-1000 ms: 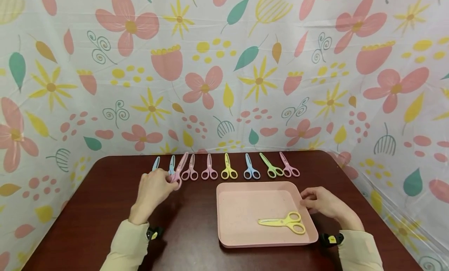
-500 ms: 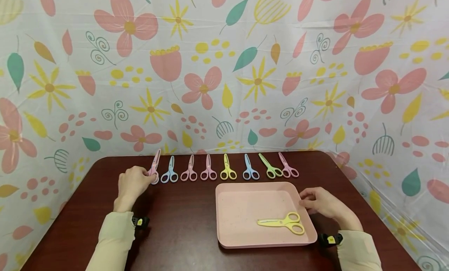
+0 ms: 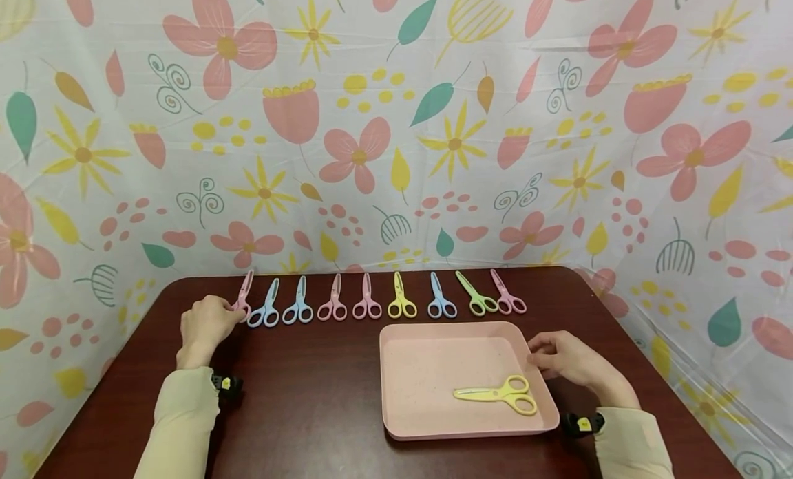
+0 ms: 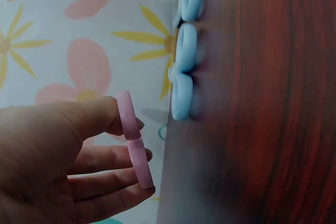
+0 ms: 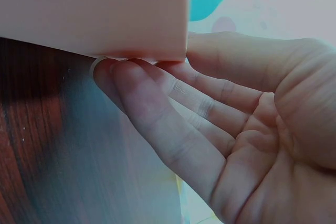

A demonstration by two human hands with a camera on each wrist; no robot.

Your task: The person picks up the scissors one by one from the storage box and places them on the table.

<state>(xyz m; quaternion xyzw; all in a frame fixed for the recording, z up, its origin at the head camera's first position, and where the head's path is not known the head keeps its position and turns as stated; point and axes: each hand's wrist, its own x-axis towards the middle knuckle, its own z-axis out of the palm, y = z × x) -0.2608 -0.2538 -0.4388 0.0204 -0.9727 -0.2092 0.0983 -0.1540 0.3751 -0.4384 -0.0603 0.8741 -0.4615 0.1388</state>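
My left hand (image 3: 206, 326) pinches a pair of pink scissors (image 3: 246, 285) by the handles, at the left end of a row of scissors. Its blades point toward the back edge of the table. In the left wrist view, the pink finger loops (image 4: 128, 116) sit between thumb and fingers. Just to the right lie blue scissors (image 3: 266, 305), apart from the pink pair. My right hand (image 3: 576, 362) holds the right wall of a pink tray (image 3: 427, 396), thumb at the rim and fingers against its underside. Yellow scissors (image 3: 495, 394) lie inside the tray.
Along the back of the dark wooden table (image 3: 310, 389) the row continues with more blue scissors (image 3: 299, 303), pink, yellow scissors (image 3: 401, 300), green scissors (image 3: 476, 296) and others. A flower-patterned curtain (image 3: 372, 217) hangs right behind the table.
My left hand has carried the pink scissors leftward, past both blue pairs, to the row's left end. The right hand and the tray have stayed put.
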